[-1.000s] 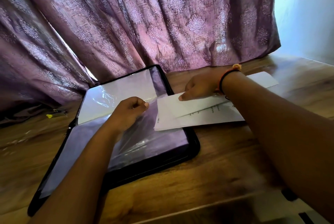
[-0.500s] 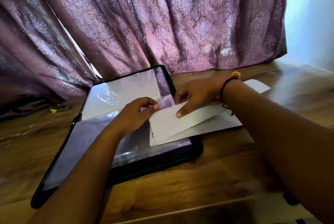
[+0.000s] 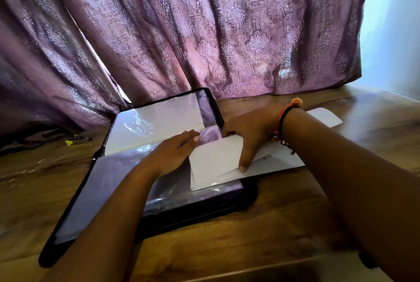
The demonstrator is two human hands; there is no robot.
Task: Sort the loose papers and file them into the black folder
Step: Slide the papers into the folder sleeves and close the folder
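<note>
Wooden table: right fingers pinch a paper over the black folder; left fingers pinch its sleeve.

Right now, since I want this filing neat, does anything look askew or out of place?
Yes. The white sheets held by the right hand lie skewed across the black folder, overhanging onto the table, not squared with the plastic sleeve the left hand pinches. Nothing looks torn or spilled.

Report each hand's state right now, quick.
Left hand: fingers curled, pinching the clear sleeve at its edge.
Right hand: holding the paper, thumb pressed on top.
</note>
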